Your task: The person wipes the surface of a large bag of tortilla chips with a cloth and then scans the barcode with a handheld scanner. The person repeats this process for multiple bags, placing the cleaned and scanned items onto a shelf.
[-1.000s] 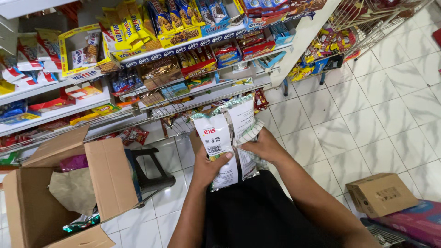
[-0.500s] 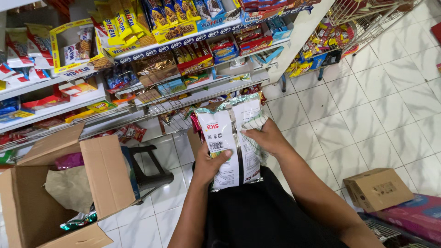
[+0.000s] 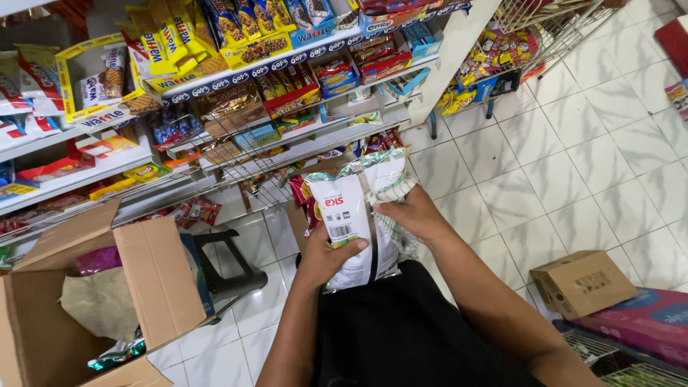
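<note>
Left hand (image 3: 324,259): grips the lower edge of a stack of snack bags (image 3: 356,215), thumb across the front, at frame centre.
Right hand (image 3: 416,215): fingers curled around the stack's right side.
Shelves (image 3: 236,72): packed with snacks, upper left.
Cardboard box (image 3: 79,315): open, lower left.

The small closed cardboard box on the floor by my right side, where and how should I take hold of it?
Probably grip the small cardboard box by its two opposite side walls, coming down from above. It sits flat on the tiled floor with flaps shut. A red package touches its right side, so the near and far walls look freer.
</note>
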